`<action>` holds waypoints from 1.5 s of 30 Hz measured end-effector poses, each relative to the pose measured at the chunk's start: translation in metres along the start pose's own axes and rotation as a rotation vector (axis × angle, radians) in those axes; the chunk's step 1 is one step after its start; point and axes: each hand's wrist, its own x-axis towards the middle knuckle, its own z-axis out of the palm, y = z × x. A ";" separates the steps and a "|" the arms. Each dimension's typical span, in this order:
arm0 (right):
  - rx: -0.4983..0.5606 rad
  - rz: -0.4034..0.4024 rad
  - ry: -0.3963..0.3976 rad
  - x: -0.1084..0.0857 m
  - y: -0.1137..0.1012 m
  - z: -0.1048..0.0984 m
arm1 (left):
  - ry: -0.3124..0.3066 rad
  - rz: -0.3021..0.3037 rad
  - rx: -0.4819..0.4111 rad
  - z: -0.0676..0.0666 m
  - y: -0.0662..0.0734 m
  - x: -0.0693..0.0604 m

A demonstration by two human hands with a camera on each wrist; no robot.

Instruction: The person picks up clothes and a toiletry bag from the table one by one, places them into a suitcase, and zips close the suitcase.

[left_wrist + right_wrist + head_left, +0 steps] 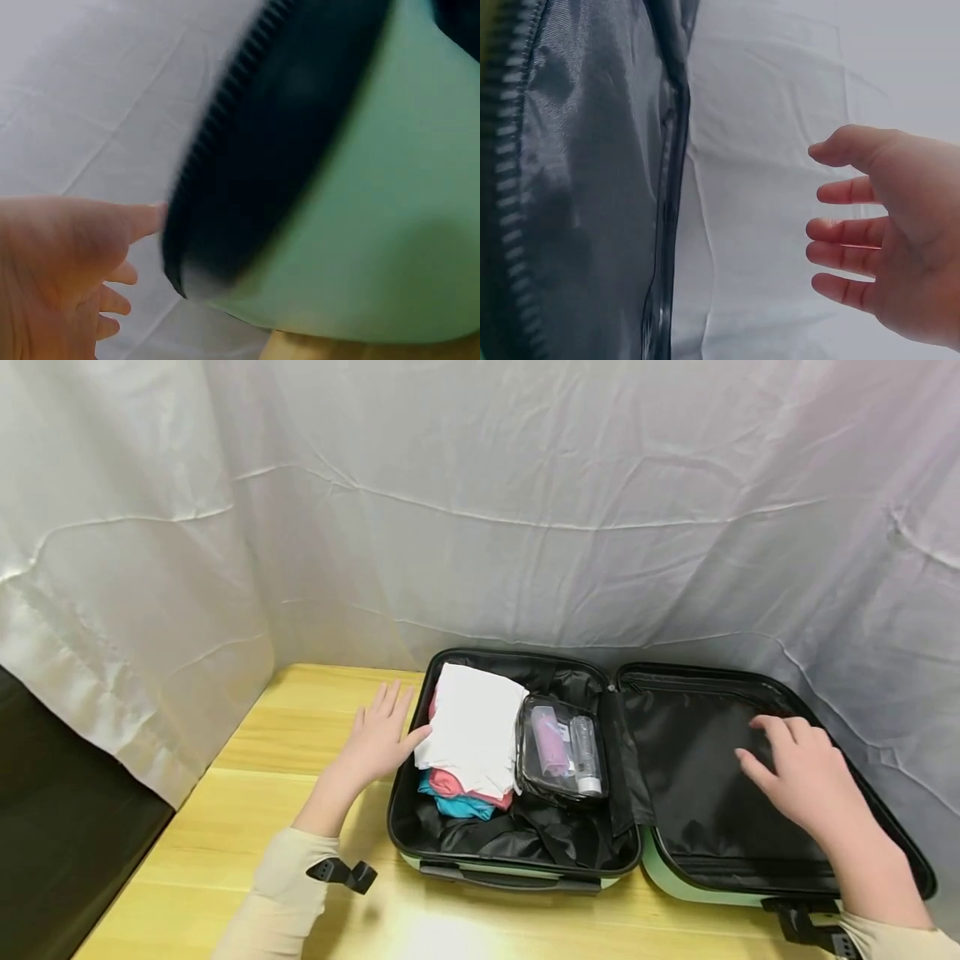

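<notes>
An open suitcase lies on the table, its left half (517,847) holding a folded white cloth (476,718) on pink and blue cloths (461,806). Beside them is a clear pouch (558,747) with a pink item and a clear bottle inside. My left hand (378,735), fingers spread, is at the left rim, its thumb by the white cloth; the left wrist view shows that hand (67,262) near the zipper edge and green shell (375,225). Over the suitcase's right half (712,768), my right hand (810,772) holds nothing, fingers slightly bent, also visible in the right wrist view (915,232).
The wooden table (262,777) extends left of the suitcase and in front of it. Pale curtains (525,510) hang behind and at both sides. A dark area (60,827) lies past the table's left edge.
</notes>
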 end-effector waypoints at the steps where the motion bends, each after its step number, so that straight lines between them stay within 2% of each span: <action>1: 0.005 0.023 -0.003 -0.004 0.002 -0.001 | 0.004 -0.004 -0.002 0.003 -0.002 0.001; 9: 0.001 0.239 -0.001 -0.036 0.013 0.006 | -0.002 -0.029 -0.035 0.025 -0.010 0.010; 14: 0.006 0.325 0.035 -0.052 0.020 0.019 | -0.010 -0.054 -0.042 0.032 -0.009 0.009; 20: 0.024 0.462 0.050 -0.065 0.025 0.033 | -0.007 -0.035 0.073 0.035 -0.006 0.009; 24: 0.077 0.566 0.079 -0.075 0.026 0.042 | -0.014 -0.035 0.140 0.035 -0.003 0.009; 28: 0.129 0.632 0.108 -0.082 0.025 0.051 | -0.024 -0.037 0.190 0.035 -0.001 0.009; 32: 0.167 0.710 0.175 -0.088 0.023 0.057 | -0.034 -0.042 0.185 0.036 0.001 0.009; 36: 0.240 0.857 0.260 -0.095 0.020 0.061 | -0.037 -0.046 0.175 0.036 0.002 0.009; 40: 0.322 0.993 0.289 -0.103 0.017 0.064 | -0.038 -0.043 0.178 0.035 0.003 0.009; 43: 0.361 1.048 0.334 -0.107 0.015 0.067 | -0.040 -0.043 0.174 0.035 0.004 0.009; 45: 0.385 1.064 0.391 -0.110 0.014 0.069 | -0.039 -0.044 0.170 0.035 0.004 0.008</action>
